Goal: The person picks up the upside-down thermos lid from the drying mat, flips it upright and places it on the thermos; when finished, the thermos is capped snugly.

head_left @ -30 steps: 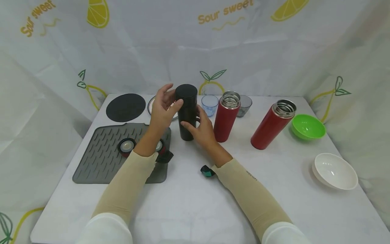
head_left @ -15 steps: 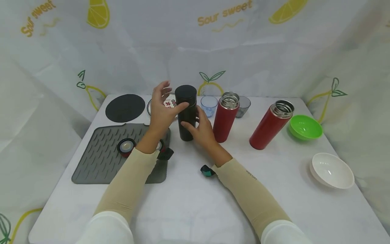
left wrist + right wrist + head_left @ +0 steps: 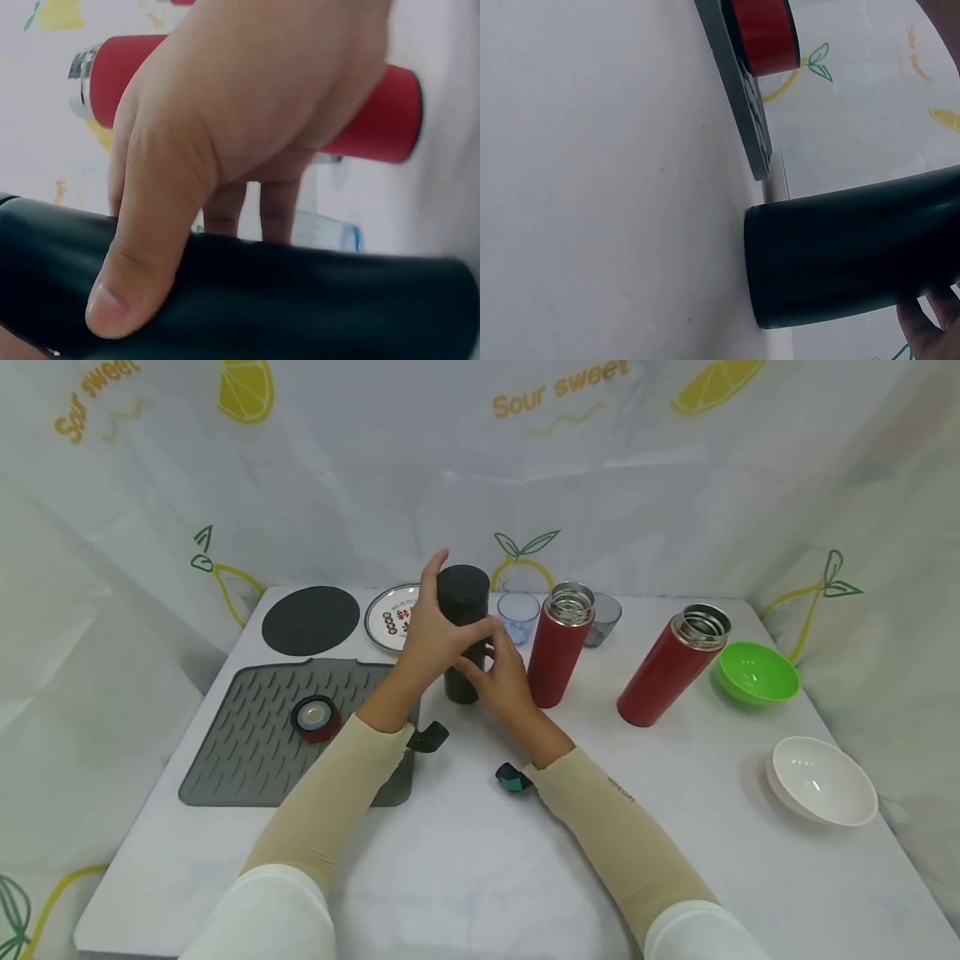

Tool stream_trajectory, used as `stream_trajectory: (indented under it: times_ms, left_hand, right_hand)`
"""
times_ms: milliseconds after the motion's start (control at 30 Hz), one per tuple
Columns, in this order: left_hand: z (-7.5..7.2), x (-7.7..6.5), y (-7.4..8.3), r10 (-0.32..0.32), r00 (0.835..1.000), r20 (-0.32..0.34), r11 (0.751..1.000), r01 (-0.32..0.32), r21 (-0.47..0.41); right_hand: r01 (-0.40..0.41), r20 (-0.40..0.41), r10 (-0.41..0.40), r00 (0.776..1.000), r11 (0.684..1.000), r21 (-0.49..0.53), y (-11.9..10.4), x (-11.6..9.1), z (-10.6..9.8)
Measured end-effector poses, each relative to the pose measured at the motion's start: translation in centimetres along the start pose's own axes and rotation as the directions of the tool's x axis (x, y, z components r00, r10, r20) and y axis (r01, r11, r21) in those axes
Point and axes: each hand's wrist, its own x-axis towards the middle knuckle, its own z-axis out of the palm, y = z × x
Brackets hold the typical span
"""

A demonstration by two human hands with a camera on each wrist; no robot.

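A black thermos bottle with a black lid stands upright on the table, held by both hands. My left hand is at its upper part from the left, thumb across the front and one finger pointing up beside the lid. Lower down, my right hand grips the body from the right. In the left wrist view the right hand lays its thumb along the near side of the bottle, its fingers passing behind. The right wrist view shows the bottle's base at the table and some right fingertips on its side.
Two lidless red thermos bottles stand to the right, near a green bowl and a white bowl. Glass cups are behind. On the left lie a grey mat bearing a red lid, a black disc and a patterned plate.
My left hand has turned and swung right, its thumb now reaching across the bottle's front. Its forearm covers the second lid on the mat. The bottle and right hand stay nearly in place.
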Motion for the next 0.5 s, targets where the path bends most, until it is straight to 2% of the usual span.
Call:
stream_trajectory:
  times_ms: [100, 200, 300, 400, 500]
  left_hand:
    - [0.1, 0.6, -0.1, 0.02, 0.998, -0.065, 1.0, -0.02, 0.01]
    - [-1.0, 0.3, -0.6, 0.109, 0.984, -0.138, 0.994, -0.109, 0.005]
    - [-2.5, -0.2, -1.2, 0.195, 0.961, -0.196, 0.98, -0.201, -0.01]
    - [-3.3, -0.5, -1.8, 0.257, 0.944, -0.207, 0.959, -0.276, -0.068]
    - [-3.3, -0.6, -1.8, 0.274, 0.947, -0.166, 0.947, -0.296, -0.128]
  right_hand:
    - [0.01, -0.002, -0.01, 1.0, 1.0, 0.009, 0.0, 0.2, 0.0]
    - [-0.005, 0.001, 0.005, 1.0, 1.0, 0.022, -0.1, 0.2, 0.2]
    - [-0.027, -0.008, 0.027, 1.0, 0.999, 0.027, -0.2, 0.2, 0.4]
    - [-0.043, -0.02, 0.044, 0.999, 0.999, 0.028, -0.1, 0.1, 0.4]
    - [-0.041, -0.025, 0.041, 0.999, 0.999, 0.027, 0.0, 0.1, 0.3]
